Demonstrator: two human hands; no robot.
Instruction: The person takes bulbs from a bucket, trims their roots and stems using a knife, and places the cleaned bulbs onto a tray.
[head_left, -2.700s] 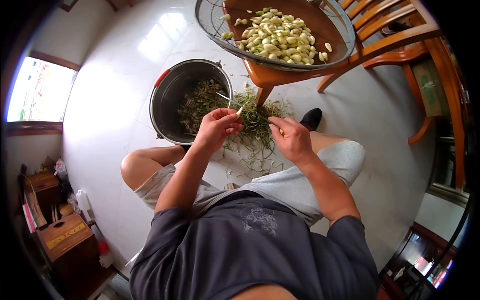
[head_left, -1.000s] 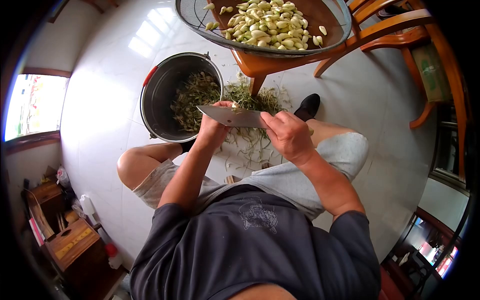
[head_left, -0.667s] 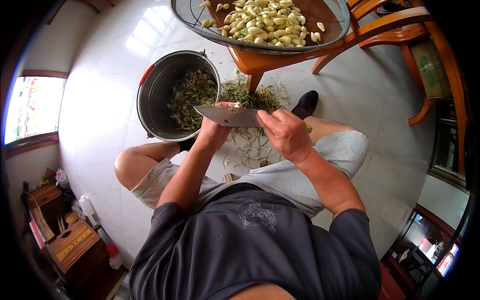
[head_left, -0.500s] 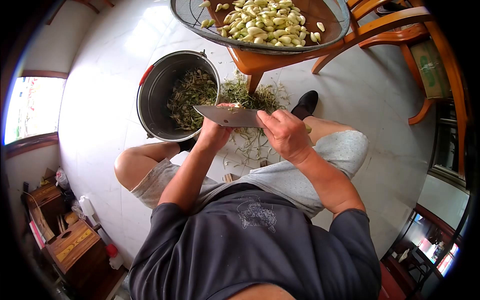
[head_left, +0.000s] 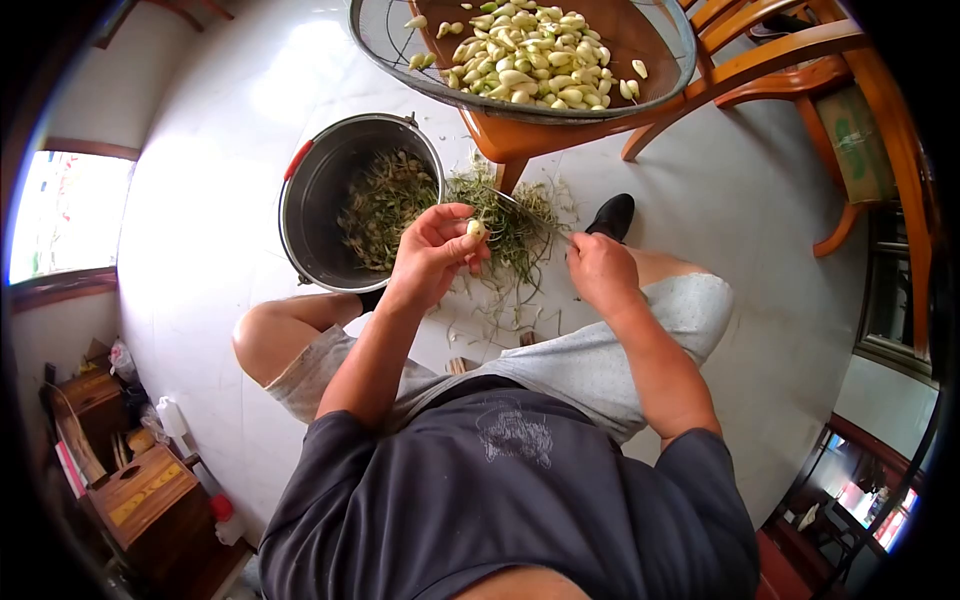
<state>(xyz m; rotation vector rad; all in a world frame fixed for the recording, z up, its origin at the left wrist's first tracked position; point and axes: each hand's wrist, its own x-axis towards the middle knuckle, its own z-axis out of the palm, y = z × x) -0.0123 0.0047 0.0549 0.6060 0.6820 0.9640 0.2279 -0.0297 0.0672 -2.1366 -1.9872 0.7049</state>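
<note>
A small pale bulb (head_left: 476, 229) is pinched between the thumb and fingers of my left hand (head_left: 432, 252), just right of the bucket's rim. My right hand (head_left: 604, 272) is wrapped round the handle of a knife (head_left: 527, 213). The blade points up and left, seen nearly edge-on, above green trimmings (head_left: 515, 240) on the floor. The metal bucket (head_left: 308, 208) holds more dry and green trimmings. Beyond my hands, many peeled pale bulbs (head_left: 535, 60) lie in a round mesh sieve (head_left: 400, 62).
The sieve rests on a wooden chair (head_left: 560, 140) just ahead. More wooden chairs (head_left: 780, 90) and a cardboard box (head_left: 858, 140) are at the upper right. Wooden cabinets (head_left: 150, 490) are at the lower left. My shoe (head_left: 613, 216) is right of the trimmings.
The knife has moved away from my left hand, and its blade has turned from broad side to edge-on. My right hand has shifted right, and the bulb in my left hand now shows.
</note>
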